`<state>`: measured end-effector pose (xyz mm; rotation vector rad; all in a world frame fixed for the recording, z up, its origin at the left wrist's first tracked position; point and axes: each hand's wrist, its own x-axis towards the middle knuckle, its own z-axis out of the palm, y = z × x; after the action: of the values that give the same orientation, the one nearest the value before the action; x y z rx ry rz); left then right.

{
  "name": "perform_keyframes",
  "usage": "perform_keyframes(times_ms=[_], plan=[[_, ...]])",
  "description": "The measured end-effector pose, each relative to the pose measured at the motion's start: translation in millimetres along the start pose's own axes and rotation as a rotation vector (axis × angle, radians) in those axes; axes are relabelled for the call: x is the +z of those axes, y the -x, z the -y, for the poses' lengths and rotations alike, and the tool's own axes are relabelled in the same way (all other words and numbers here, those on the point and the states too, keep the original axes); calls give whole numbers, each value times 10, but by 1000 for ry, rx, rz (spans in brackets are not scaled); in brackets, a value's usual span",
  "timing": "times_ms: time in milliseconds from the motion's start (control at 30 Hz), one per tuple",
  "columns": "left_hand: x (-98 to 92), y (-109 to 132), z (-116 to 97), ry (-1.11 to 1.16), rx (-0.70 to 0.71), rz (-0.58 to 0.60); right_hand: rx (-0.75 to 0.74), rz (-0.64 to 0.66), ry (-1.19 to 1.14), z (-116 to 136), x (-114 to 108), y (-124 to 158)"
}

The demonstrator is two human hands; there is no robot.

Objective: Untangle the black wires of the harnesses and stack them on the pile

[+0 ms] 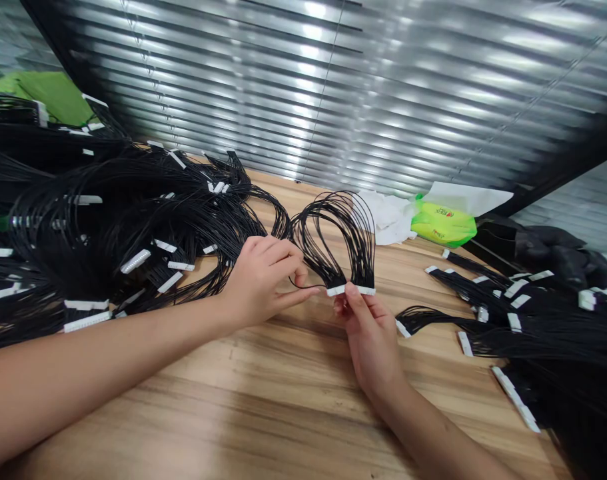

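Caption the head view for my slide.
Right hand grips white connector of looped black wires; left hand touches one wire.

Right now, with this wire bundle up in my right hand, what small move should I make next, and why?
Probably draw the loose black wire straight with your left hand: it strays sideways from the white connector pinched in your right hand, apart from the looped wire bundle, and your left fingers sit right beside it.

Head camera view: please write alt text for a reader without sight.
A person's right hand pinches the white connector of a looped black wire bundle while the left hand touches a loose wire. Similar harnesses lie on the wooden table.
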<state>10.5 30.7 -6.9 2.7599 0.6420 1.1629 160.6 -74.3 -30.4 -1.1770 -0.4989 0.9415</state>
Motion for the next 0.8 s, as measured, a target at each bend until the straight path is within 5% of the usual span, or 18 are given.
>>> perform_keyframes(times_ms=[167, 333, 433, 567, 733, 800], plan=[[-20, 0, -10, 123, -122, 22, 40, -67, -163, 66, 37, -42], [11, 13, 21, 448, -500, 182, 21, -72, -224, 85, 48, -42], [52, 8, 32, 394, -551, 232, 1, -54, -210, 75, 49, -26], [95, 1, 69, 312, -466, 116, 27, 25, -149, 41, 43, 19], [140, 21, 164, 354, -523, -179, -2, 105, -34, 2, 18, 56], [154, 17, 198, 434, -534, -191, -15, 101, -28, -2, 13, 49]])
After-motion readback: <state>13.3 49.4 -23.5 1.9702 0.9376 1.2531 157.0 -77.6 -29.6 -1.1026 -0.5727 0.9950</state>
